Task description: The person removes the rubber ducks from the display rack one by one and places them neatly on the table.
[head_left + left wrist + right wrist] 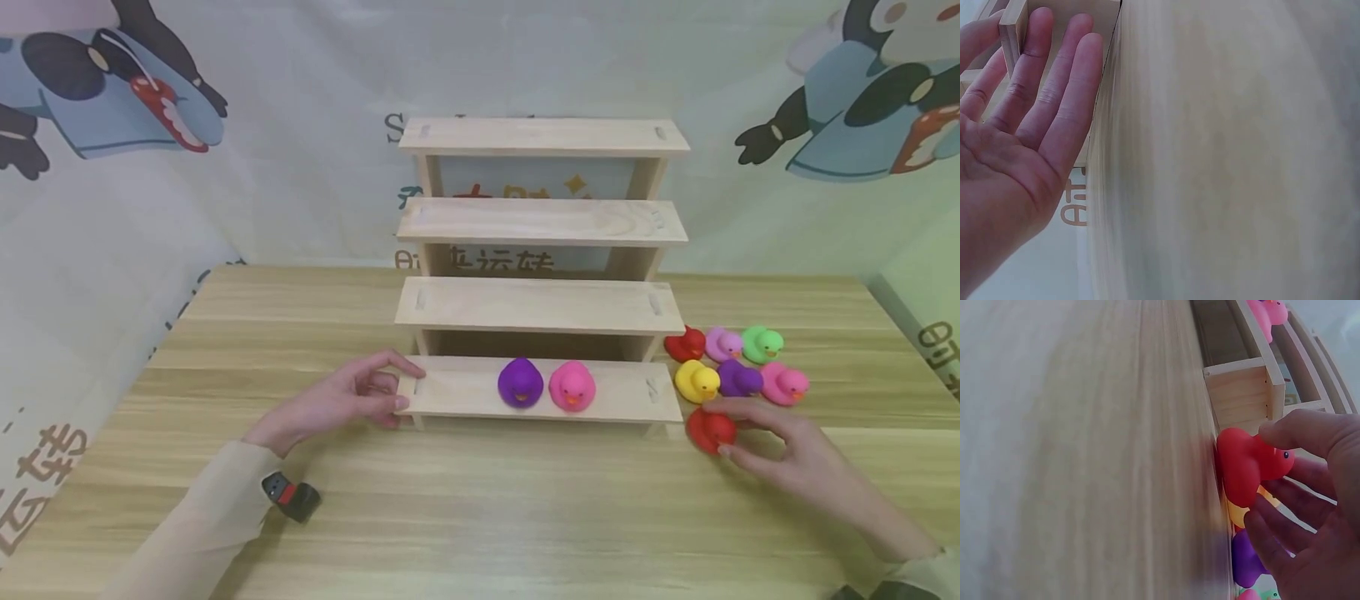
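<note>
My left hand [348,393] grips the left end of the bottom step of a wooden stepped shelf [457,385]. In the left wrist view, several of its fingers reach under the board [1015,28]. On that step sit a purple rubber duck [520,383] and a pink rubber duck [572,387], side by side. Just right of the shelf, my right hand [806,458] pinches a red rubber duck [708,431] between thumb and fingers. The right wrist view shows this red duck [1238,467] tipped on its side in the picture, close to the tabletop.
Behind the held duck, more rubber ducks stand in two rows: yellow [697,382], purple [739,378] and pink [784,383] in front, red [686,343], lilac [723,344] and green [762,344] behind. A printed cloth [315,108] hangs behind the wooden table [480,517].
</note>
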Demonstrator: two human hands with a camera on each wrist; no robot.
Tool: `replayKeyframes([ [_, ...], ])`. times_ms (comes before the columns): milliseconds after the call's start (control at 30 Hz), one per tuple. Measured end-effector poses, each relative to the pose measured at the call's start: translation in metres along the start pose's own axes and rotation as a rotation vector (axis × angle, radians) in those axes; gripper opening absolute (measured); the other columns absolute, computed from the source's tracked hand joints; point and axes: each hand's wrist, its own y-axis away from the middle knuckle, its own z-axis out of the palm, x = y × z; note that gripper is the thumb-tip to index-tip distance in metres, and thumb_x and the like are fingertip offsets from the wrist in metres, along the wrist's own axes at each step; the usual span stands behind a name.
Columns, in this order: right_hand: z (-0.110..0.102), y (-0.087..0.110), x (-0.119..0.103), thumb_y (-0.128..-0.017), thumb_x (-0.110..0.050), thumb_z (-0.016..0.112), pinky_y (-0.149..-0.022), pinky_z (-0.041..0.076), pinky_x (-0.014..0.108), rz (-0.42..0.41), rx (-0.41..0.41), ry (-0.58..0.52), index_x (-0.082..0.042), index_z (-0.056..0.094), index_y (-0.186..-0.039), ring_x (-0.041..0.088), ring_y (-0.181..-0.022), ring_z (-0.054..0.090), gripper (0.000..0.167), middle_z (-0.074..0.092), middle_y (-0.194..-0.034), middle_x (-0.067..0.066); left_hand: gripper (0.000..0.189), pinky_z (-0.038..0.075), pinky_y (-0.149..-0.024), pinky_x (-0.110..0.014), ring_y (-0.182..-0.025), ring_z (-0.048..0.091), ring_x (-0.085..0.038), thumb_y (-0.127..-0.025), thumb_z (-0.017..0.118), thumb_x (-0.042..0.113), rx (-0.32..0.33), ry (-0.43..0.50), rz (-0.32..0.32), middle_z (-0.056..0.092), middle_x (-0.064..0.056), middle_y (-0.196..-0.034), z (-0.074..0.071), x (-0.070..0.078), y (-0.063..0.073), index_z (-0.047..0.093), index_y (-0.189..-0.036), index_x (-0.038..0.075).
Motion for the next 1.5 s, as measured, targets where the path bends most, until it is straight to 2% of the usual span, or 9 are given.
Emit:
replayKeyframes([
  [267, -0.002, -0.001, -0.001, -0.074, 0.007, 0.077, -0.082, 0.046, 0.011, 0.050, -0.003, 0.025, -0.006, 0.064, -0.122, -0.003, -0.100, 0.056, 0.051, 0.062, -0.121, -0.008, 0.041, 0.055, -0.084, -0.046, -0.099, 0.063, -0.036, -0.093, 0.063, 0.008, 0.006, 0.002, -0.010, 0.063, -0.020, -0.107, 0.000, 0.000, 0.000, 0.048, -0.132, 0.005],
  [433, -0.002, -0.001, 0.001, -0.073, 0.007, 0.078, -0.082, 0.046, 0.011, 0.041, 0.001, 0.027, -0.009, 0.065, -0.122, -0.003, -0.100, 0.055, 0.053, 0.063, -0.121, 0.000, 0.041, 0.055, -0.084, -0.046, -0.099, 0.063, -0.036, -0.093, 0.063, 0.009, 0.002, -0.002, -0.008, 0.064, -0.020, -0.108, 0.000, -0.002, -0.001, 0.048, -0.132, 0.005],
  [667, -0.006, -0.002, -0.005, -0.075, 0.008, 0.076, -0.083, 0.045, 0.010, 0.049, -0.006, 0.017, -0.008, 0.064, -0.122, -0.003, -0.101, 0.055, 0.052, 0.062, -0.120, -0.007, 0.041, 0.055, -0.083, -0.046, -0.098, 0.064, -0.036, -0.093, 0.063, 0.008, 0.007, -0.009, -0.005, 0.064, -0.020, -0.108, -0.001, -0.001, -0.001, 0.048, -0.132, 0.005],
  [900, -0.010, -0.003, -0.009, -0.071, 0.016, 0.074, -0.085, 0.044, 0.010, -0.025, 0.028, -0.010, -0.005, 0.063, -0.122, 0.000, -0.101, 0.056, 0.056, 0.064, -0.119, 0.001, 0.041, 0.055, -0.083, -0.046, -0.098, 0.064, -0.036, -0.094, 0.062, 0.008, 0.001, -0.009, -0.002, 0.064, -0.020, -0.109, 0.000, 0.000, -0.001, 0.047, -0.132, 0.004],
  [1167, -0.008, -0.007, -0.013, -0.069, 0.018, 0.073, -0.085, 0.044, 0.010, -0.085, 0.041, -0.016, -0.002, 0.064, -0.119, 0.002, -0.105, 0.055, 0.055, 0.065, -0.118, 0.002, 0.041, 0.055, -0.084, -0.047, -0.098, 0.064, -0.036, -0.094, 0.061, 0.007, 0.001, -0.001, -0.005, 0.064, -0.020, -0.110, 0.000, 0.000, -0.001, 0.047, -0.132, 0.005],
  [1333, -0.007, -0.010, -0.015, -0.070, 0.019, 0.072, -0.086, 0.043, 0.010, -0.093, 0.054, -0.022, 0.000, 0.064, -0.117, 0.003, -0.104, 0.056, 0.052, 0.064, -0.117, -0.003, 0.042, 0.055, -0.084, -0.047, -0.098, 0.064, -0.036, -0.094, 0.061, 0.008, 0.001, 0.002, -0.007, 0.063, -0.020, -0.110, 0.000, 0.000, 0.000, 0.046, -0.133, 0.005],
  [1500, -0.005, -0.012, -0.017, -0.070, 0.019, 0.073, -0.085, 0.044, 0.010, -0.081, 0.075, -0.030, -0.003, 0.065, -0.117, 0.003, -0.102, 0.056, 0.052, 0.065, -0.116, -0.001, 0.042, 0.055, -0.084, -0.046, -0.098, 0.064, -0.036, -0.094, 0.062, 0.008, 0.001, -0.001, -0.012, 0.064, -0.020, -0.110, 0.000, 0.000, 0.000, 0.047, -0.133, 0.005],
])
